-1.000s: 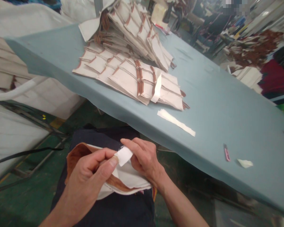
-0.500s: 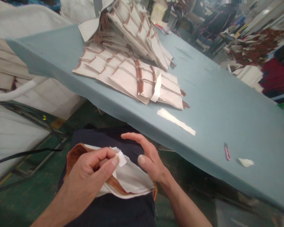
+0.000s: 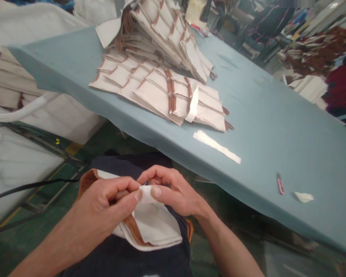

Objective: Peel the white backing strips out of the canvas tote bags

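A small white fabric tag (image 3: 146, 195) is stretched between my hands above my lap. My left hand (image 3: 108, 202) pinches its left end between thumb and fingers. At the other end, my right hand (image 3: 174, 192) is closed, with the thumb pressed on the tag and the fingers curled behind it. Beneath them, a cream cloth piece (image 3: 161, 227) with brown edging lies across my dark-clothed lap. The left hand covers part of this cloth, and the fingertips behind the tag are hidden.
The blue-green table (image 3: 256, 127) holds stacked cream cloth pieces (image 3: 155, 90) with brown trim, white strips (image 3: 217, 147), a pink cutter (image 3: 280, 184) and a pale scrap (image 3: 303, 197). White bins (image 3: 72, 119) stand at left. More cloth is heaped at far right.
My right hand has moved left from an open pose and closed on the tag beside my left hand. The cloth on my lap has shifted slightly.
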A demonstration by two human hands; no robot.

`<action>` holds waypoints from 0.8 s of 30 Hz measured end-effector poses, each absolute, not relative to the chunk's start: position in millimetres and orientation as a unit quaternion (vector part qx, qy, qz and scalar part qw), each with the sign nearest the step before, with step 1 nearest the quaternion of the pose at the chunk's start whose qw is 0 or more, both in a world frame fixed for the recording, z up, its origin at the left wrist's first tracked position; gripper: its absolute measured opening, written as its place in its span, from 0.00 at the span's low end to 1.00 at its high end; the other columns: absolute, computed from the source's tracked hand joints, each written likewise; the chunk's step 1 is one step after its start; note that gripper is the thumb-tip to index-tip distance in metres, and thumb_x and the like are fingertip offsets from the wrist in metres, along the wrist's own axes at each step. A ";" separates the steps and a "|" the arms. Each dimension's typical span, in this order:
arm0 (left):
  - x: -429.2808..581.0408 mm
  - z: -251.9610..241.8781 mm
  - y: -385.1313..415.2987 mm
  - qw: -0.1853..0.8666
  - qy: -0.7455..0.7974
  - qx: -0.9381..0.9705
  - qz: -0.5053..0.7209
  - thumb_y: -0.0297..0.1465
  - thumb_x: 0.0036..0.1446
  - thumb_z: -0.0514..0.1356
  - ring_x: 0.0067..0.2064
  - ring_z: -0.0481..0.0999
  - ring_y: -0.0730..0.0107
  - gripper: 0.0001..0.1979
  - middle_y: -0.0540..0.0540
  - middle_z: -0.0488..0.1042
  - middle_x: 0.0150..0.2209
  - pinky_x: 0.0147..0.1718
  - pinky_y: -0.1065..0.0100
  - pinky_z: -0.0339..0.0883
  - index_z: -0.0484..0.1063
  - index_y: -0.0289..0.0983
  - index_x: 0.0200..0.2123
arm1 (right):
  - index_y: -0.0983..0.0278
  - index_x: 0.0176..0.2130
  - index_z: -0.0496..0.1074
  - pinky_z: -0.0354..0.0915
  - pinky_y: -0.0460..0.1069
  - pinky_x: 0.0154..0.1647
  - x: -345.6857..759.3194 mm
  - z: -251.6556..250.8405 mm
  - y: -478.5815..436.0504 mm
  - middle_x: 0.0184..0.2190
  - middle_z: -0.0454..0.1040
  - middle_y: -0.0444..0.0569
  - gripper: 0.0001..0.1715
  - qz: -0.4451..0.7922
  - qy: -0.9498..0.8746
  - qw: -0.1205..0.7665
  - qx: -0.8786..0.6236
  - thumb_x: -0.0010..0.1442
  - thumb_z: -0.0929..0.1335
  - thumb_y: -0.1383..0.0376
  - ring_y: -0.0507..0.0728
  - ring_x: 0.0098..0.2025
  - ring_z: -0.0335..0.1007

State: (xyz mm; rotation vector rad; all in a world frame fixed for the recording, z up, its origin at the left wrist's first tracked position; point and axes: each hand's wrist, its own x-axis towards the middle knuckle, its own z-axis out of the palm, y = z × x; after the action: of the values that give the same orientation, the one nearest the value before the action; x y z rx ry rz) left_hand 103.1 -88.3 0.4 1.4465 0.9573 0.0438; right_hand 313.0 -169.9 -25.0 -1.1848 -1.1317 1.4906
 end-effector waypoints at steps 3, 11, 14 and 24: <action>105.9 6.5 -85.0 0.644 0.437 0.628 0.014 0.50 0.59 0.66 0.19 0.73 0.69 0.19 0.52 0.77 0.19 0.18 0.76 0.57 0.81 0.41 0.30 | 0.64 0.40 0.76 0.50 0.45 0.25 309.4 -21.8 -170.5 0.24 0.63 0.36 0.31 0.672 -0.370 0.415 -0.488 0.62 0.79 0.40 0.48 0.25 0.51; 108.0 21.9 -82.7 0.693 0.466 0.550 -0.001 0.50 0.53 0.70 0.19 0.63 0.75 0.20 0.52 0.74 0.18 0.19 0.77 0.53 0.80 0.39 0.27 | 0.62 0.31 0.70 0.46 0.44 0.22 311.1 -16.0 -165.6 0.20 0.59 0.33 0.36 0.748 -0.300 0.400 -0.437 0.52 0.84 0.39 0.46 0.22 0.47; 105.4 19.2 -81.7 0.679 0.468 0.565 0.014 0.53 0.55 0.69 0.20 0.64 0.74 0.21 0.53 0.71 0.20 0.18 0.75 0.55 0.80 0.40 0.27 | 0.63 0.32 0.72 0.47 0.44 0.22 313.0 -13.8 -165.6 0.20 0.59 0.33 0.35 0.745 -0.303 0.400 -0.440 0.52 0.84 0.40 0.46 0.22 0.47; 110.7 20.8 -84.1 0.699 0.464 0.544 0.009 0.52 0.54 0.68 0.19 0.61 0.74 0.20 0.54 0.68 0.18 0.17 0.74 0.53 0.78 0.41 0.26 | 0.63 0.31 0.71 0.49 0.44 0.25 309.5 -13.6 -166.3 0.22 0.61 0.34 0.36 0.717 -0.310 0.410 -0.470 0.52 0.83 0.38 0.46 0.24 0.49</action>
State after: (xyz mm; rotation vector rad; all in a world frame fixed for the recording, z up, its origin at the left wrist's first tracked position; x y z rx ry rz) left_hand 110.7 -84.1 20.8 1.2114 1.0344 0.0197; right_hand 309.5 -166.3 -13.6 -1.1830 -0.7801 1.8061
